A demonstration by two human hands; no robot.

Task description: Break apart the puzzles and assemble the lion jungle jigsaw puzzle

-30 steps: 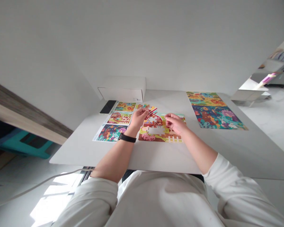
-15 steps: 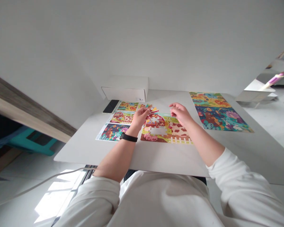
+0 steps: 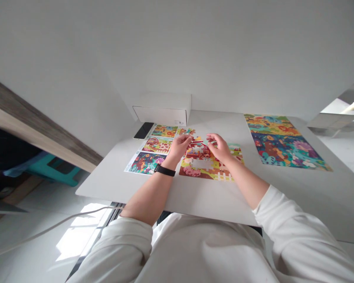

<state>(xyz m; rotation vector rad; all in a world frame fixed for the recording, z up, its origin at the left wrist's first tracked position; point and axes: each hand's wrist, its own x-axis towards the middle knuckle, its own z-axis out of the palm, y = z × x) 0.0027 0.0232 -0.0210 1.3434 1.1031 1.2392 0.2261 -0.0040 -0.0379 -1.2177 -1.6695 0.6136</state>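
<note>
A colourful farm jigsaw puzzle (image 3: 210,168) with a red barn lies on the white table (image 3: 194,196) in front of me; a gap shows in its middle. My left hand (image 3: 179,145), with a black watch on the wrist, pinches a puzzle piece (image 3: 190,137) over the puzzle's upper left corner. My right hand (image 3: 220,147) hovers over the puzzle's upper middle, fingers curled and close to the left hand; whether it holds a piece I cannot make out. A few loose pieces (image 3: 185,131) lie just beyond the puzzle.
A printed sheet with three small pictures (image 3: 155,151) lies left of the puzzle. A black phone (image 3: 143,130) and a white box (image 3: 162,109) sit at the back by the wall. A large finished puzzle (image 3: 283,139) covers the table's right side.
My right hand rose from the puzzle's right part, then came back left toward my left hand. My left hand stayed over the upper left corner with its piece. The camera shifted slightly.
</note>
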